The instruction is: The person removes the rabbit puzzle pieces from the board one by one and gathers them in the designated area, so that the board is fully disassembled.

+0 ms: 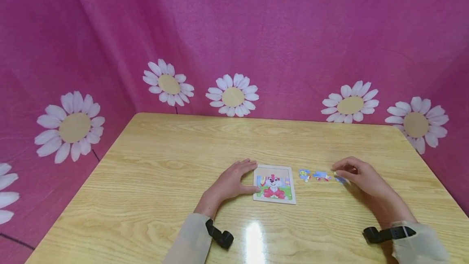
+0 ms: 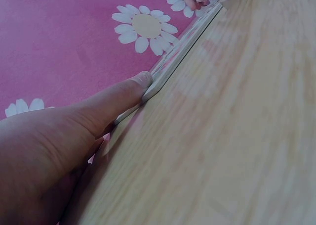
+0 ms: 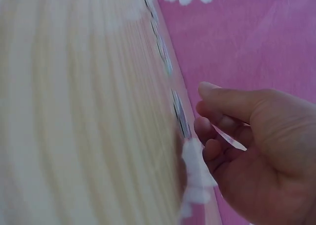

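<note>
A square jigsaw puzzle board [image 1: 274,196] with a pale frame lies on the table, showing a red and white cartoon animal; the upper part of its picture area is bare. My left hand [image 1: 231,180] rests against the board's left side, thumb on the edge near the lower corner and fingers straight by the upper corner. To the right lie a blue and yellow puzzle piece [image 1: 304,174], a blue and red piece [image 1: 322,176] and another blue piece [image 1: 340,180]. Above that last piece hovers my right hand [image 1: 360,175], fingers loosely bent, fingertips close to it and nothing seen between them.
The wood-grain table [image 1: 176,154] extends around the board on every side. Behind it and at the left hangs a pink curtain [image 1: 278,44] printed with white daisies. Each wrist wears a black strap with a small camera, such as the left wrist camera [image 1: 225,239].
</note>
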{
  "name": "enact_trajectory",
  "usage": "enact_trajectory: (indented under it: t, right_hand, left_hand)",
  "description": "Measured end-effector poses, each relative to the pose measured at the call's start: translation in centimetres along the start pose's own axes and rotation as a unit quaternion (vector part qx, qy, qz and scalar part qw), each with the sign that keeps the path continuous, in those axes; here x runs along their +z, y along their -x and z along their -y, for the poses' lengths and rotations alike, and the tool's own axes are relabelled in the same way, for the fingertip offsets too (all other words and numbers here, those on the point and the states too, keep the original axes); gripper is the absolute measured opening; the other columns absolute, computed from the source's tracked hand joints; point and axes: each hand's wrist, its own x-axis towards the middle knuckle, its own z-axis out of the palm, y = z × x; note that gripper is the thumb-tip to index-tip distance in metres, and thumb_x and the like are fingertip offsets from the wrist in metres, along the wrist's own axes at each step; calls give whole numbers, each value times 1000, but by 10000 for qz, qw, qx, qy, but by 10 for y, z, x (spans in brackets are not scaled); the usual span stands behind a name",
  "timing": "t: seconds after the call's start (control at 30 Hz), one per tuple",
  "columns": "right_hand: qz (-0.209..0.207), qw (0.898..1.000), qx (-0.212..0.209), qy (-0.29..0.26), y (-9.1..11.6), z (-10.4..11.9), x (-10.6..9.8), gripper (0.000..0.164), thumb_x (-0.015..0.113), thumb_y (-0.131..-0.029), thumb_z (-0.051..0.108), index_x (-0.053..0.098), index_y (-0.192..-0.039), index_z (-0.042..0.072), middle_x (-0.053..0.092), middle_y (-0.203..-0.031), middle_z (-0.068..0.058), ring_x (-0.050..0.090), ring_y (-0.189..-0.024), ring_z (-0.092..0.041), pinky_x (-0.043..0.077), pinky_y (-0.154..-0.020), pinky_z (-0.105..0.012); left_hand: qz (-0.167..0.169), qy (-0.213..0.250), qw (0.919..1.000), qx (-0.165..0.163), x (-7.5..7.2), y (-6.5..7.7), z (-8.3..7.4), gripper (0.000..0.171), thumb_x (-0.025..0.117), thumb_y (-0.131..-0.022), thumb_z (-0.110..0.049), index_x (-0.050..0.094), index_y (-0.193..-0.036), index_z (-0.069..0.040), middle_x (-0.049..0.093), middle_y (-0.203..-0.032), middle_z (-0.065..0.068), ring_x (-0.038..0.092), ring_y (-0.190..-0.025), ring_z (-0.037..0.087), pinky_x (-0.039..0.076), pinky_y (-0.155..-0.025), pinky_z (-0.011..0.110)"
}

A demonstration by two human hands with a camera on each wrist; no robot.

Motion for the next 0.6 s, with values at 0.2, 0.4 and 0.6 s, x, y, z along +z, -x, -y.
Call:
enact_trajectory:
  t: [0.2, 0.4, 0.6]
  right_hand:
    - [163, 9994, -205, -238, -9, 19, 16, 20, 64, -93, 8, 67, -112, 4, 65, -104, -13, 50, -78, 2, 45, -61, -18]
    - [422, 9968, -242, -635, -20, 38, 34, 19, 64, -93, 8, 67, -112, 5, 63, -103, -12, 50, -75, -1, 46, -56, -20]
    - [663, 9941, -477, -708, -32, 61, 55, 17, 67, -92, 12, 70, -109, 9, 63, -101, -8, 50, -82, -3, 46, -67, -17]
  left_hand:
    - [-10, -9, 10000, 2, 0, -1, 1, 76, 74, -82, -50, 47, -147, -21, 40, -156, -5, 26, -151, 16, 21, -126, 42]
    - [-16, -51, 10000, 32, 0, -1, 1, 76, 74, -82, -50, 47, -147, -21, 41, -156, -5, 27, -151, 16, 21, -126, 40]
    - [-21, -36, 10000, 8, 0, -1, 0, 77, 75, -82, -50, 47, -147, -21, 41, -156, -5, 27, -151, 16, 21, -126, 41]
